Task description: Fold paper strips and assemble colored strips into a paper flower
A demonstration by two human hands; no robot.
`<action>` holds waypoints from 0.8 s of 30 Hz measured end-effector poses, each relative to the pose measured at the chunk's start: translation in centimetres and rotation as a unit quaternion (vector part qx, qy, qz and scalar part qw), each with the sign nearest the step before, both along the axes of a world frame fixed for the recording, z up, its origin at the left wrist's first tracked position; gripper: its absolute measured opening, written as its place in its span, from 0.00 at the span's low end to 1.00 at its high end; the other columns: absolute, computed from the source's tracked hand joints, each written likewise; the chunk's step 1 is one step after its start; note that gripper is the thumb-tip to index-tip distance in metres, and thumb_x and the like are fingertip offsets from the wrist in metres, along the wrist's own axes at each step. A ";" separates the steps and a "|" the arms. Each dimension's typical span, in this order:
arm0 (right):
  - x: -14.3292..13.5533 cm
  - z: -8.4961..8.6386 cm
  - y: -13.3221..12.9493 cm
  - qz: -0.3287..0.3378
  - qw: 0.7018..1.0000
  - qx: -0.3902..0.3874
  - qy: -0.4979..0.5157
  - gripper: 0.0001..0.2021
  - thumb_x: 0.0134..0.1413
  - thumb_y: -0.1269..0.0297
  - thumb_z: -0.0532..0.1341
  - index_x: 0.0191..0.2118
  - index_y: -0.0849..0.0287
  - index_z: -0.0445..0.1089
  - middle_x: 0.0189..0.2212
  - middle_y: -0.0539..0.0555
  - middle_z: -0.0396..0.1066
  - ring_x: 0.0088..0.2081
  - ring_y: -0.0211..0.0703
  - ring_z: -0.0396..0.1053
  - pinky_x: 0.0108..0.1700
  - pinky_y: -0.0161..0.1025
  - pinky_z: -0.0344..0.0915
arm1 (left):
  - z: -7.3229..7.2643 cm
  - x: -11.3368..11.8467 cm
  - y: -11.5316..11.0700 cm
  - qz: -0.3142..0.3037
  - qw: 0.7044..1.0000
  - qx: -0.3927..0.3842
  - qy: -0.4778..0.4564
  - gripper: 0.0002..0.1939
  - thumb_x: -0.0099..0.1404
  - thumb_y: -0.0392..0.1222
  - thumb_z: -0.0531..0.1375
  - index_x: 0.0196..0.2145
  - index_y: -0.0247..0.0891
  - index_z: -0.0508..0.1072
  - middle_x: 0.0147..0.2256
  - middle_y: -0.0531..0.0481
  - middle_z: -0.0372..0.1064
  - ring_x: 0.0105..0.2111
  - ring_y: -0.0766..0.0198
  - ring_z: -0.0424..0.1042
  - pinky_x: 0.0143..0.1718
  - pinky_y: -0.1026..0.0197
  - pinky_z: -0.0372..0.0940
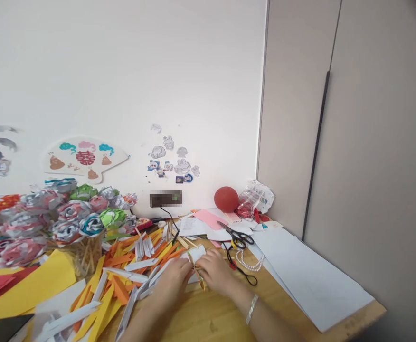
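Both my hands meet over the wooden table, near its middle. Between their fingertips is a small folded paper piece with green, yellow and orange edges. My left hand pinches it from the left. From the right, my right hand closes on the same piece; a bracelet is on that wrist. A white paper lies just behind the fingers. Folded orange, yellow and white paper strips are heaped to the left of my left hand.
Paper flowers stand at the left. Black-handled scissors, a bead string and a red balloon are behind and right of my hands. White sheets cover the right side. Yellow sheets lie front left.
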State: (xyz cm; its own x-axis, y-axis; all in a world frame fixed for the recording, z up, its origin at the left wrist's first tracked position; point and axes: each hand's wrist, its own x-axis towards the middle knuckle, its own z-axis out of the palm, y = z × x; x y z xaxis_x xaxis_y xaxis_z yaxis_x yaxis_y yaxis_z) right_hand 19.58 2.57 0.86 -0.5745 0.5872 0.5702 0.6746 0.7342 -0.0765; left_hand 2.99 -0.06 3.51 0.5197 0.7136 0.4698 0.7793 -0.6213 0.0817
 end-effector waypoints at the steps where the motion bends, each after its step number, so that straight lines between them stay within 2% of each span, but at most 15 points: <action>1: -0.1 -0.2 0.1 -0.007 1.000 -0.007 0.015 0.03 0.51 0.70 0.56 0.33 0.58 0.65 0.30 0.50 0.67 0.36 0.41 0.59 0.40 0.37 0.54 | -0.1 0.1 0.0 0.005 1.000 -0.010 -0.005 0.08 0.56 0.31 0.50 0.26 0.38 0.67 0.27 0.48 0.69 0.29 0.60 0.66 0.30 0.61 0.58; 6: -0.8 -0.5 0.2 -0.039 0.997 -0.019 0.060 0.05 0.50 0.71 0.55 0.34 0.58 0.64 0.31 0.51 0.66 0.35 0.42 0.60 0.38 0.38 0.56 | -0.3 0.2 0.9 0.039 0.998 -0.032 -0.029 0.11 0.60 0.32 0.47 0.26 0.39 0.67 0.28 0.50 0.69 0.28 0.61 0.66 0.30 0.62 0.59; 9: -1.1 -0.1 0.0 -0.059 0.997 0.010 0.053 0.07 0.50 0.70 0.54 0.38 0.59 0.63 0.34 0.54 0.66 0.38 0.46 0.59 0.40 0.42 0.55 | 0.2 0.2 1.3 0.046 0.998 -0.037 0.015 0.11 0.61 0.32 0.46 0.29 0.37 0.67 0.30 0.47 0.70 0.31 0.59 0.67 0.31 0.60 0.60; 12: -1.3 0.0 -0.2 -0.065 0.997 0.027 0.018 0.04 0.49 0.70 0.54 0.33 0.60 0.64 0.32 0.55 0.66 0.36 0.47 0.60 0.40 0.44 0.55 | 0.2 0.1 1.3 0.048 0.996 -0.047 0.059 0.12 0.60 0.30 0.46 0.30 0.37 0.68 0.32 0.45 0.70 0.33 0.57 0.67 0.34 0.58 0.61; 15: -1.6 -0.3 -0.3 -0.068 0.997 0.026 -0.007 0.04 0.48 0.72 0.53 0.30 0.61 0.64 0.29 0.56 0.66 0.33 0.46 0.60 0.38 0.43 0.55 | -1.2 0.0 1.4 0.062 0.994 -0.054 0.077 0.14 0.55 0.27 0.47 0.32 0.38 0.68 0.34 0.44 0.70 0.35 0.56 0.68 0.38 0.56 0.60; 17: -2.0 -0.5 -0.5 -0.073 0.997 0.016 -0.011 0.03 0.47 0.72 0.54 0.30 0.60 0.64 0.29 0.55 0.67 0.33 0.46 0.61 0.37 0.42 0.55 | -2.4 -0.2 1.5 0.074 0.992 -0.061 0.077 0.15 0.49 0.26 0.51 0.32 0.39 0.68 0.36 0.44 0.69 0.37 0.54 0.67 0.39 0.54 0.60; 20: -2.6 -0.8 -0.7 -0.088 0.996 -0.015 0.005 0.03 0.46 0.71 0.54 0.30 0.60 0.63 0.29 0.54 0.68 0.33 0.45 0.62 0.34 0.38 0.56 | -3.3 -0.4 1.6 0.081 0.994 -0.071 0.034 0.16 0.48 0.26 0.51 0.33 0.41 0.68 0.36 0.45 0.70 0.38 0.56 0.67 0.41 0.55 0.59; 24: -2.8 -0.9 -1.1 -0.098 0.994 -0.046 0.029 0.05 0.50 0.73 0.52 0.30 0.59 0.63 0.28 0.52 0.69 0.30 0.41 0.65 0.30 0.35 0.54 | -2.1 -0.6 0.7 0.057 0.992 -0.107 -0.015 0.15 0.48 0.27 0.53 0.34 0.39 0.67 0.39 0.46 0.69 0.40 0.58 0.66 0.42 0.58 0.59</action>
